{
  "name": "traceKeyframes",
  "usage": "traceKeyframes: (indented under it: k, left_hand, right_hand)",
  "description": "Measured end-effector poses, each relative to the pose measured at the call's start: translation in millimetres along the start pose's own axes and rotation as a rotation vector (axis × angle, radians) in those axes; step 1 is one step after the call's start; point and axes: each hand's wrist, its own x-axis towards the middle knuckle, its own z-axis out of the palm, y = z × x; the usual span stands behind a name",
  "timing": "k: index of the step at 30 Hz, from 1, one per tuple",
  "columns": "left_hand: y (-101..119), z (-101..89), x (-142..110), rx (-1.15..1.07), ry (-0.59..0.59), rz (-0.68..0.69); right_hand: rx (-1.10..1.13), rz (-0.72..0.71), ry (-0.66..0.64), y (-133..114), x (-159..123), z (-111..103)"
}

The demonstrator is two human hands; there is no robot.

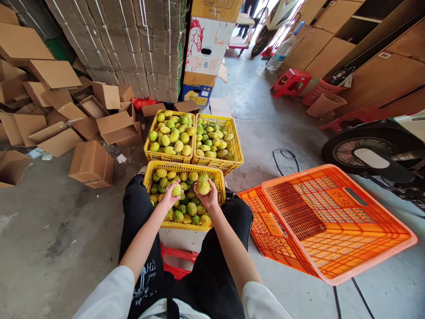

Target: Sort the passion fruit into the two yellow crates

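Observation:
My left hand (171, 195) is closed round a small green-yellow lemon (176, 189). In my right hand (209, 197) sits a larger, lumpy yellow-green lemon (203, 186); whether a second fruit lies against it I cannot tell. Both hands are held above the near yellow crate (186, 225), which stands between my knees and is filled with green and yellow lemons (191, 208). Just beyond it, two more yellow crates stand side by side: the left crate (168, 157) is heaped with mostly yellowish lemons, and the right crate (239, 153) holds greener ones.
An orange crate (338, 274) lies tilted to my right, by a motorcycle wheel (361, 144). Opened cardboard boxes (91, 164) are piled at left, before stacked flattened cardboard (126, 48). Red stools (290, 82) and pink baskets (325, 105) stand at far right. A black cable (285, 153) lies on the floor.

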Motion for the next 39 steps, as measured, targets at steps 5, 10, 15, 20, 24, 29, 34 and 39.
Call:
traceKeyframes:
  k: [5, 10, 15, 20, 24, 29, 34, 39]
  left_hand:
    - [2.0, 0.3, 2.1, -0.12, 0.063, -0.056]
    - [0.3, 1.9, 2.2, -0.092, 0.032, -0.066]
    - [-1.5, 0.1, 1.6, -0.012, 0.056, 0.007]
    - [-0.5, -2.3, 1.3, -0.036, 0.068, 0.027]
    - [0.9, -0.9, 1.5, -0.034, 0.047, 0.038]
    - [3.8, -0.3, 0.6, -0.088, 0.001, -0.016]
    - [5.2, 0.4, 0.2, -0.176, 0.024, -0.031]
    - [2.1, 2.8, 2.3, -0.091, 0.019, -0.035]
  right_hand:
    - [-0.018, -0.027, 0.012, 0.4, 0.0, 0.3]
    - [0.003, -0.07, -0.022, -0.9, -5.2, 0.9]
    - [-0.044, -0.045, -0.106, 0.3, -7.6, 3.6]
    - [-0.014, -0.064, -0.007, 0.5, -3.0, 3.4]
    - [0.033, -0.072, 0.051, -2.4, -2.7, 3.1]
    - [0.016, 0.028, -0.005, -1.4, -2.8, 2.3]
    - [0.019, 0.009, -0.021, 0.9, -4.1, 3.9]
    - [0.013, -0.005, -0.122, 0.3, -7.9, 9.0]
